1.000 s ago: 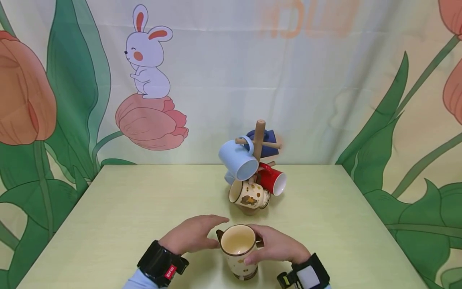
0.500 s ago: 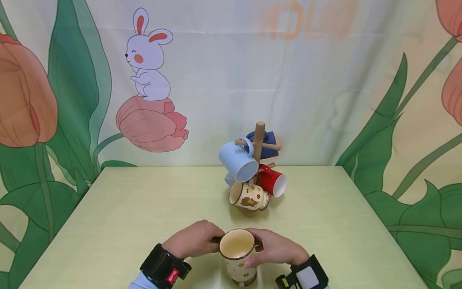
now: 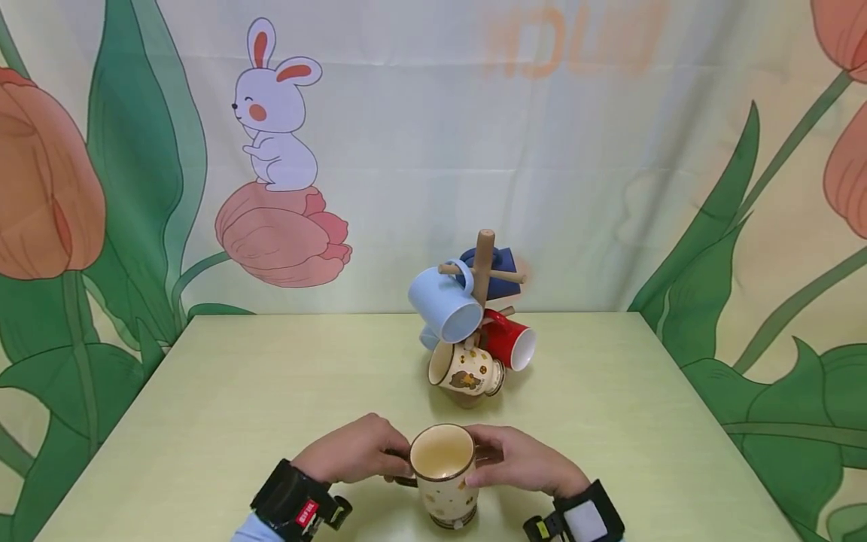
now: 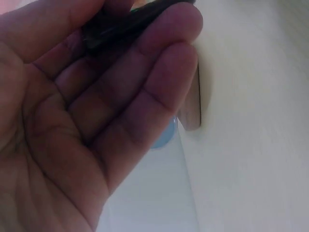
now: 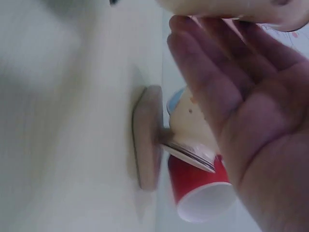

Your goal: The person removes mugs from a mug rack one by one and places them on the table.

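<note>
A cream mug point(image 3: 443, 493) with a brown rim and small printed patterns stands at the near middle of the table, its mouth facing up. My left hand point(image 3: 355, 452) pinches its dark handle point(image 3: 405, 482) on the left side; the left wrist view has that handle point(image 4: 130, 29) between thumb and fingers. From the right, my right hand point(image 3: 524, 461) holds the mug's body, thumb at the front and fingers behind. In the right wrist view, fingertips touch the underside-looking edge of the mug point(image 5: 231, 7); most of it is cut off there.
Behind the mug, a wooden mug tree point(image 3: 484, 263) bears a light blue mug point(image 3: 439, 301), a dark blue mug point(image 3: 504, 280), a red mug point(image 3: 503, 339) and a patterned cream mug point(image 3: 477, 369). A printed curtain point(image 3: 576, 165) hangs behind the table point(image 3: 271, 376).
My left hand has closed its fingers onto the handle. The mug has turned, bringing the handle from the back left toward the front left. My right hand stays on the mug.
</note>
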`<state>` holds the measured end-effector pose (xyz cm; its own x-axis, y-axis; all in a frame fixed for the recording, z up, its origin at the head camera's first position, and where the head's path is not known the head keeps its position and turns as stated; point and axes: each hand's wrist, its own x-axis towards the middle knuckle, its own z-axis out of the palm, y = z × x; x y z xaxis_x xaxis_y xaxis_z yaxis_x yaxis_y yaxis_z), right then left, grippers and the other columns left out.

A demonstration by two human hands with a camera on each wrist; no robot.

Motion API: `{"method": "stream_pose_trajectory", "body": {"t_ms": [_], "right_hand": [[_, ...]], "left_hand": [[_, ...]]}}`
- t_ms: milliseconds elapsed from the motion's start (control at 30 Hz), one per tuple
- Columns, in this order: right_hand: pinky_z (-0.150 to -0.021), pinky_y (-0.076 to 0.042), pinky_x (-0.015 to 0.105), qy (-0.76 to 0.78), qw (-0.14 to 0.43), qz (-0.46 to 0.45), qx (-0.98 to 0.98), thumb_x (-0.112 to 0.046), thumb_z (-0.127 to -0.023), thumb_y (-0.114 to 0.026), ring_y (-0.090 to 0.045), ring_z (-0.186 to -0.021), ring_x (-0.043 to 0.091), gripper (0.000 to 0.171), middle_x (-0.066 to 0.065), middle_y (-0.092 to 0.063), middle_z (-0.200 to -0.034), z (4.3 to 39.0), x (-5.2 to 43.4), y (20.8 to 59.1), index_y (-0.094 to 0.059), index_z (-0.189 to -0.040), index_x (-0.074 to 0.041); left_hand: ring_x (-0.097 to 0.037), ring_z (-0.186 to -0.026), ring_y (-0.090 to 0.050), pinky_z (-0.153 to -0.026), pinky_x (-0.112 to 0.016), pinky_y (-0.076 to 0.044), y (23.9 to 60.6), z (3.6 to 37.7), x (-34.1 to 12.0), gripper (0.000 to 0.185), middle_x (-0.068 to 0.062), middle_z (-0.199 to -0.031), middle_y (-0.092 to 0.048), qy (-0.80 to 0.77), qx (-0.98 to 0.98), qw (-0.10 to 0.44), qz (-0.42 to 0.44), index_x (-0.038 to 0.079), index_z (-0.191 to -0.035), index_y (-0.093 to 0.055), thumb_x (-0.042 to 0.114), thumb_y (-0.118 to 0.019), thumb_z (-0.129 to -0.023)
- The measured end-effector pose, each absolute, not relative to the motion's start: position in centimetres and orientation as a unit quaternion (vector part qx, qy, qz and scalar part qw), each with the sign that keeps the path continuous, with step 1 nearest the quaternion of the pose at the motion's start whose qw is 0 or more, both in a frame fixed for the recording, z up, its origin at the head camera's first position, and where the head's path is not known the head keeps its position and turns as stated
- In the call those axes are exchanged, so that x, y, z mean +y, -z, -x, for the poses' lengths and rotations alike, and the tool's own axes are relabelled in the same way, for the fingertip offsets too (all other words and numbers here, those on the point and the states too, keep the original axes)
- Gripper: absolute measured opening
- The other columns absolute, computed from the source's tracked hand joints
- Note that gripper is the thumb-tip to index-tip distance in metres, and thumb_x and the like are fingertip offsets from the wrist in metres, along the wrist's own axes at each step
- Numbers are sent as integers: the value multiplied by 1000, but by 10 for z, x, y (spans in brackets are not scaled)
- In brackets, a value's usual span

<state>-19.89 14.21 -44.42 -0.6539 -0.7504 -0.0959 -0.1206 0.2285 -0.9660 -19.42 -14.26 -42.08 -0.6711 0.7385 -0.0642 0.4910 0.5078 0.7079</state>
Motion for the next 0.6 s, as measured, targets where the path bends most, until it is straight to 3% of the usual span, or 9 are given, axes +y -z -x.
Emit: {"method": "stream_pose_trajectory", "body": {"t_ms": [100,300,467,600], "right_hand": [[-97,-49,37,507,250,288,773,-19,-94,-70,-60,-119,29,56,16,-58,-133,196,143,440,-49,-142,0],[-97,-45,55,314,156,214,912,-43,-87,-74,-57,-120,37,65,17,-60,-132,187,144,425,-56,-138,-6],[-95,-45,55,169,108,156,967,-50,-80,-79,-59,-115,34,71,16,-64,-125,184,143,421,-60,-133,-8],[-95,-46,54,138,107,133,976,-49,-79,-80,-60,-112,33,69,15,-65,-121,186,144,422,-62,-131,-7]], "left_hand": [[-7,-63,-63,-60,-23,-50,421,195,-150,9,10,-74,-68,-334,859,174,-346,14,-88,-76,15,-68,-93],[-7,-60,-62,-58,-25,-48,417,196,-163,9,6,-75,-68,-327,879,134,-322,14,-89,-76,17,-68,-93],[-9,-58,-60,-54,-26,-45,414,196,-176,8,9,-73,-65,-317,897,100,-289,14,-90,-75,17,-69,-93],[-9,-58,-56,-53,-26,-43,412,198,-185,8,9,-70,-61,-308,916,73,-248,13,-87,-74,15,-69,-93]]}}
